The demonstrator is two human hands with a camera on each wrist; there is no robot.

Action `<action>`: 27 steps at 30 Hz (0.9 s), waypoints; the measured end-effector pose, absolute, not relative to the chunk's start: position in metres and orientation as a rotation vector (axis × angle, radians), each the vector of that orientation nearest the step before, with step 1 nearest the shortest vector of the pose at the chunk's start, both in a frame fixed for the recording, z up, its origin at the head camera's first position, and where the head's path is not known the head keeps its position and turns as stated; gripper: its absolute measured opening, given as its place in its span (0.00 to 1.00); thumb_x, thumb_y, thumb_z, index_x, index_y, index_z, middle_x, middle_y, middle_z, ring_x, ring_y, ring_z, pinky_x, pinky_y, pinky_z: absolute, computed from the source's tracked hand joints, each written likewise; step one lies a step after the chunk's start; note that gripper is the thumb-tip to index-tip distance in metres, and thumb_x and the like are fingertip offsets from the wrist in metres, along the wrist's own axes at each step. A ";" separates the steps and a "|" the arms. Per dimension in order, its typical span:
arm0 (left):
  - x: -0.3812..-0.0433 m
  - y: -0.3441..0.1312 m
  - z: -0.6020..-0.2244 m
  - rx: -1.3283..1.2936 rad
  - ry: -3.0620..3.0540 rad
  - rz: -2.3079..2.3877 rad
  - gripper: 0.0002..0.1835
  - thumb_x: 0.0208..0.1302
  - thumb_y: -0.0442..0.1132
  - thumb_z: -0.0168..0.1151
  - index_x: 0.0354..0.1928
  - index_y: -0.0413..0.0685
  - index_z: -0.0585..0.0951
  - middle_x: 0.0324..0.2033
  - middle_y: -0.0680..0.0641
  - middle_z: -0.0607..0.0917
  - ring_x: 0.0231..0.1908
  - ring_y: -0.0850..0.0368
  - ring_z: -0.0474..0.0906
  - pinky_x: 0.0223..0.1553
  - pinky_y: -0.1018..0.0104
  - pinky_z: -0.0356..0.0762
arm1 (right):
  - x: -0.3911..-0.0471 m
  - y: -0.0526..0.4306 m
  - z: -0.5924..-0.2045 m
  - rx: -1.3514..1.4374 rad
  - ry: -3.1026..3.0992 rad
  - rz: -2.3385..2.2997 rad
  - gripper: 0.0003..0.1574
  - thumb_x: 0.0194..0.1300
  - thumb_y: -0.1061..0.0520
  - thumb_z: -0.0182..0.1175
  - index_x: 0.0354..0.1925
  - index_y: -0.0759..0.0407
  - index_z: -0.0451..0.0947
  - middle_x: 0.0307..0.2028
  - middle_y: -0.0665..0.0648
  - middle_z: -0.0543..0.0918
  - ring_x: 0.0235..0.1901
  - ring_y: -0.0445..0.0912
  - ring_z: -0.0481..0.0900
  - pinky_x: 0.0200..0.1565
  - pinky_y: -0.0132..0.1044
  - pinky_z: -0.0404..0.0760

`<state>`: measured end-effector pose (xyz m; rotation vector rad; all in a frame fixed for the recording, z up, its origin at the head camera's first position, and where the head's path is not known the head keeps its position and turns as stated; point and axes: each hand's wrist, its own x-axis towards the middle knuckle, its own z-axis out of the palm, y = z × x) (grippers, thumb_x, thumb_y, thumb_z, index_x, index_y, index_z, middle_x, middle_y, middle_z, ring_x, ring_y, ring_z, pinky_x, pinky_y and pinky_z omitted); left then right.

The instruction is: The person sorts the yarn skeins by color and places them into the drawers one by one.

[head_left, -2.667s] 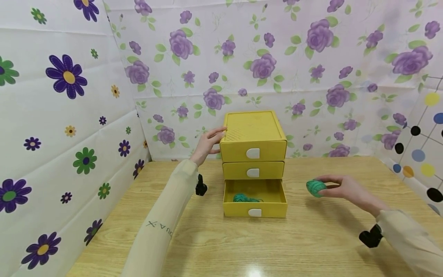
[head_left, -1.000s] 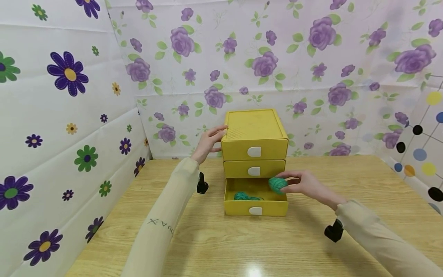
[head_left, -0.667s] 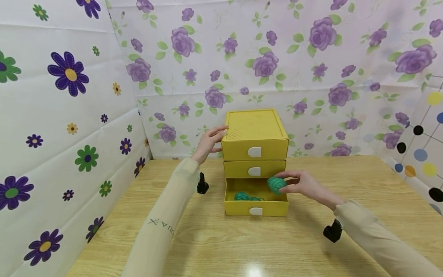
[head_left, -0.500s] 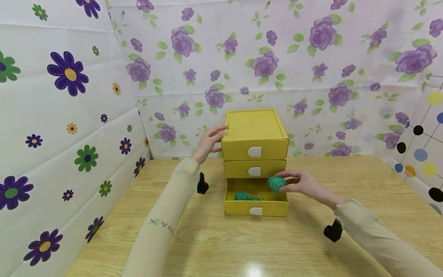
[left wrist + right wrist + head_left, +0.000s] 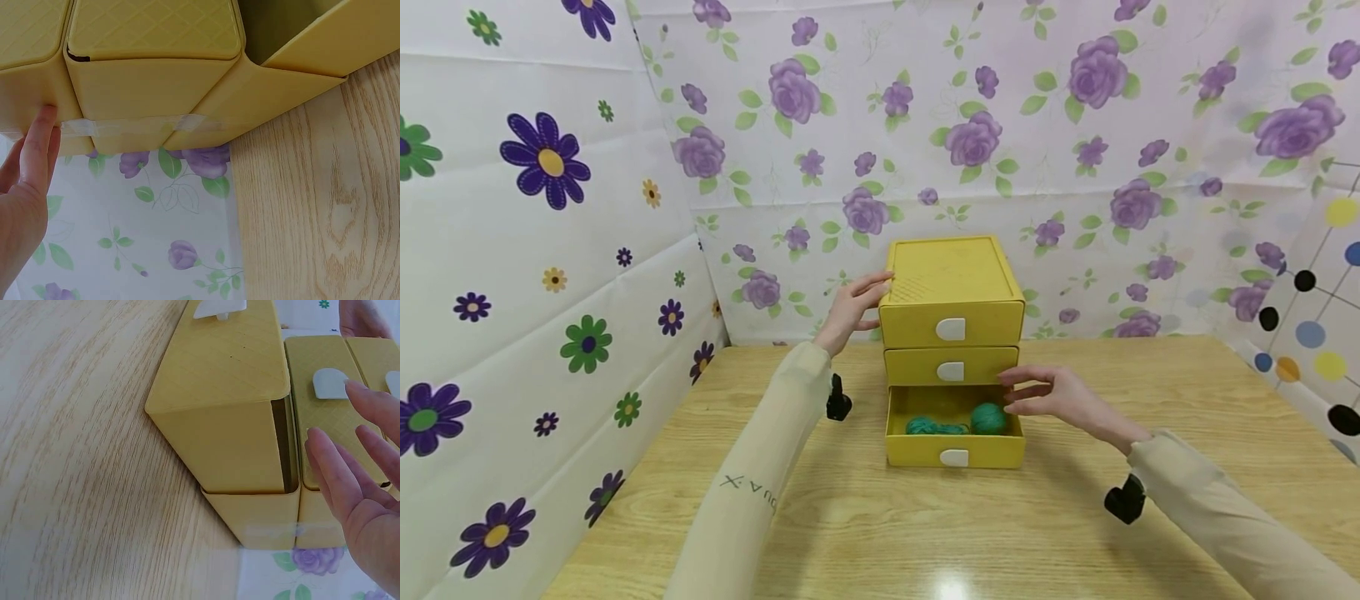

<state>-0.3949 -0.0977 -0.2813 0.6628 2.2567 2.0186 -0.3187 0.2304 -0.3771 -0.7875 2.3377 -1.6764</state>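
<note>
A yellow three-drawer box (image 5: 952, 325) stands on the table with its bottom drawer (image 5: 925, 452) pulled out. Inside that drawer a green ball of yarn (image 5: 988, 419) lies at the right, beside a looser green yarn bundle (image 5: 925, 426) at the left. My right hand (image 5: 1060, 396) hovers at the drawer's right edge, fingers spread and holding nothing; in the right wrist view it is in front of the middle drawer. My left hand (image 5: 852, 312) rests on the upper left side of the box, its fingertips touching the yellow wall in the left wrist view.
The wooden table (image 5: 850, 533) spreads in front of and beside the box. A curtain with purple roses (image 5: 865, 208) hangs behind, a daisy-patterned sheet (image 5: 550, 250) at the left, and a dotted sheet (image 5: 1322, 333) at the right. White tabs (image 5: 953, 330) mark the drawer fronts.
My right hand carried the ball of yarn leftward from beside the box to over the bottom drawer, then let it go. The ball now lies inside. My left hand has stayed at the box.
</note>
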 end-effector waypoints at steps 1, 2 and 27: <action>-0.394 -0.097 -0.281 0.660 2.259 2.018 0.23 0.67 0.43 0.52 0.63 0.44 0.68 0.57 0.44 0.70 0.48 0.49 0.71 0.43 0.51 0.72 | -0.319 0.231 -0.377 -0.784 2.335 -1.676 0.32 0.57 0.60 0.64 0.57 0.70 0.67 0.53 0.68 0.71 0.50 0.64 0.69 0.44 0.40 0.74; -0.395 -0.097 -0.281 0.659 2.260 2.017 0.23 0.67 0.43 0.52 0.63 0.44 0.68 0.57 0.44 0.70 0.48 0.49 0.71 0.43 0.51 0.72 | -0.319 0.231 -0.377 -0.784 2.331 -1.679 0.32 0.57 0.60 0.64 0.57 0.71 0.67 0.53 0.68 0.70 0.50 0.65 0.69 0.44 0.40 0.74; -0.415 -0.098 -0.295 0.628 2.251 2.061 0.24 0.64 0.49 0.56 0.60 0.52 0.72 0.55 0.50 0.72 0.47 0.50 0.71 0.41 0.52 0.74 | -0.290 0.194 -0.387 -0.768 2.342 -1.779 0.24 0.54 0.61 0.65 0.49 0.72 0.74 0.40 0.66 0.79 0.37 0.54 0.79 0.38 0.40 0.78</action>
